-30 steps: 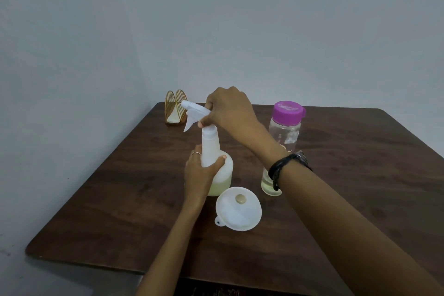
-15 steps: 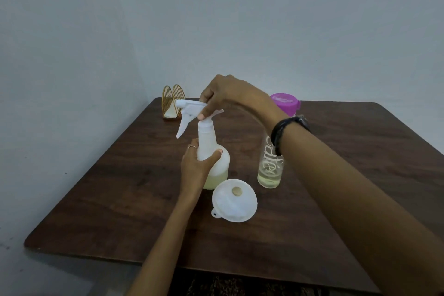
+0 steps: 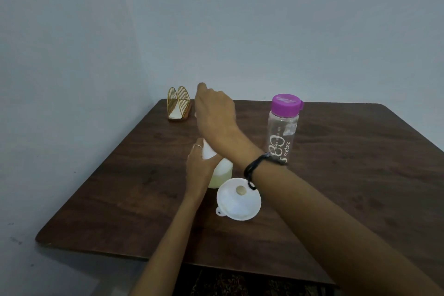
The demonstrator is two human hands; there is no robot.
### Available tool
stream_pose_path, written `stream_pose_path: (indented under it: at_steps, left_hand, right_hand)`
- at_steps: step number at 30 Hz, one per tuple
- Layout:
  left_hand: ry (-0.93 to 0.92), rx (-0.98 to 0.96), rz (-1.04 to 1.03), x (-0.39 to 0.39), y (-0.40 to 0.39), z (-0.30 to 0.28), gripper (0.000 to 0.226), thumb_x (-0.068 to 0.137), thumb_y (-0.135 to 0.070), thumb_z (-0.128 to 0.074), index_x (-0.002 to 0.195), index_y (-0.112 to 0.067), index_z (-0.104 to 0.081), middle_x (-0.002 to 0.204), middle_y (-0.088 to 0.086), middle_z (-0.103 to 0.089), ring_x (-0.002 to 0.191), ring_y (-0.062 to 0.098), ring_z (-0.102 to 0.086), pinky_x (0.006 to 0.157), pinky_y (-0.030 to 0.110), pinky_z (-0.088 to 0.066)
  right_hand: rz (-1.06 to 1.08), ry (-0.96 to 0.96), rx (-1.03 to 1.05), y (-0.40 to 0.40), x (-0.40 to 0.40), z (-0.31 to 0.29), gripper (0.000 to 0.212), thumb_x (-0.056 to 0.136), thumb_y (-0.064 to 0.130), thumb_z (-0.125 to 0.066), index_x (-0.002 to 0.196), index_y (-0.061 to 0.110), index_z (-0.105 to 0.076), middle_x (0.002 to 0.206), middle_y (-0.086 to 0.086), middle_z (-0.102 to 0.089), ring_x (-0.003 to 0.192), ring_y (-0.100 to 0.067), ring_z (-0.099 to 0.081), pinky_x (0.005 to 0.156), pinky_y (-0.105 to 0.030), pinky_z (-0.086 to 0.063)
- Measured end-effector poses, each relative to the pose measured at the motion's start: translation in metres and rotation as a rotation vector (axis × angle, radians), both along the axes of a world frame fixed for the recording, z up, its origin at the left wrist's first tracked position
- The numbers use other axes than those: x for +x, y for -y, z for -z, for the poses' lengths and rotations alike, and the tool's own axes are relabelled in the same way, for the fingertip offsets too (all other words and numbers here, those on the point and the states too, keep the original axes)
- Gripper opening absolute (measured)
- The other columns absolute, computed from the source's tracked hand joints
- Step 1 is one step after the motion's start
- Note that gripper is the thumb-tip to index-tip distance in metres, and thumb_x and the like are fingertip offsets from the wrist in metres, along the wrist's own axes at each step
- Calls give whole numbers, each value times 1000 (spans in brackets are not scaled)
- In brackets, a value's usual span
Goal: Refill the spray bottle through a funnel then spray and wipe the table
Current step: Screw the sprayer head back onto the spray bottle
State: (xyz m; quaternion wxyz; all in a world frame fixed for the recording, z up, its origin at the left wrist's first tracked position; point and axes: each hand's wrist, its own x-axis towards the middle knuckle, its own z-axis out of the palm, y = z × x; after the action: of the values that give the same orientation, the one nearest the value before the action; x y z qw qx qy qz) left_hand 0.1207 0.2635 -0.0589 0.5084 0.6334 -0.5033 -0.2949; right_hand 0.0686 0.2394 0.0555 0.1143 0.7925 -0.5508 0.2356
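Note:
The white spray bottle [image 3: 222,172] stands near the middle of the dark wooden table [image 3: 348,175], with pale yellowish liquid in its lower part. My left hand [image 3: 200,167] is wrapped around its neck. My right hand [image 3: 215,113] covers the trigger head from above, so the head is almost fully hidden. A white funnel [image 3: 239,199] lies mouth-up on the table just in front of the bottle. A clear water bottle with a purple cap [image 3: 283,127] stands upright to the right, behind my right wrist.
A gold wire napkin holder [image 3: 179,107] with a white napkin sits at the far left corner of the table, against the wall. The table's front edge runs near my forearms.
My right hand has turned over the spray head and now hides it; half a second ago the nozzle pointed left and was visible. My left hand kept its hold on the neck.

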Motion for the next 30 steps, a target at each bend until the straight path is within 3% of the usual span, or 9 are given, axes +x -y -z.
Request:
stream_pose_path:
  at_steps: [3,6,9,14,17,20,23,27,30]
  left_hand:
    - [0,-43,-3,-1,4,1,36,81,-26,-68,112,-18,-51,102,-4,-52,96,12,-49,77,28,-38]
    - [10,-39,0,-2,3,4,49,81,-28,-68,123,-14,-48,110,-2,-52,99,10,-48,79,26,-39]
    - [8,-29,-6,-1,5,7,51,81,-29,-68,125,-16,-46,120,4,-55,104,13,-50,83,28,-42]
    - [7,-12,-24,-2,7,8,53,81,-30,-68,127,-16,-45,124,6,-54,111,17,-51,85,29,-43]
    - [6,-1,-34,-2,8,8,56,81,-30,-68,129,-16,-43,127,5,-52,116,20,-50,90,31,-42]
    - [9,-21,-41,-2,9,9,56,81,-29,-68,129,-15,-43,128,5,-52,115,19,-49,88,29,-41]
    - [27,-44,-36,-1,9,10,52,81,-30,-68,125,-15,-46,122,4,-54,109,17,-50,83,28,-39]
    - [7,-57,-34,-1,8,10,50,80,-29,-69,124,-16,-48,117,1,-53,106,15,-50,82,29,-41]
    - [12,-31,-33,-1,7,11,55,81,-30,-69,127,-15,-45,124,4,-53,112,18,-50,84,29,-43]
  right_hand:
    - [-95,-74,139,7,-19,-17,22,95,11,-48,115,3,-53,117,-11,-58,109,-27,-56,73,-27,-36]
    - [-184,-121,265,12,-36,-36,36,91,4,-45,126,8,-53,127,-12,-54,113,-28,-55,79,-29,-41]
    - [-287,-161,249,9,-45,-49,49,90,-1,-49,134,22,-50,134,-7,-50,121,-23,-50,90,-30,-42]
    - [-302,-297,124,12,-42,-52,32,85,8,-63,115,18,-64,129,-4,-55,117,-22,-53,81,-31,-43]
    - [-281,-279,125,12,-40,-58,27,83,17,-69,109,10,-66,109,-8,-59,92,-23,-57,68,-26,-40]
    - [-247,-276,123,10,-35,-60,26,80,20,-71,101,6,-66,92,-9,-54,76,-20,-47,48,-20,-28]
    - [-204,-228,122,12,-28,-57,23,79,16,-71,100,7,-65,97,-10,-61,75,-19,-47,46,-20,-25]
    - [-138,-192,108,10,-16,-57,22,82,3,-63,104,4,-66,79,-4,-54,74,-19,-51,44,-20,-22]
    - [-154,-172,149,6,-15,-60,10,85,-1,-54,88,1,-64,73,-5,-53,57,-14,-45,43,-20,-25]
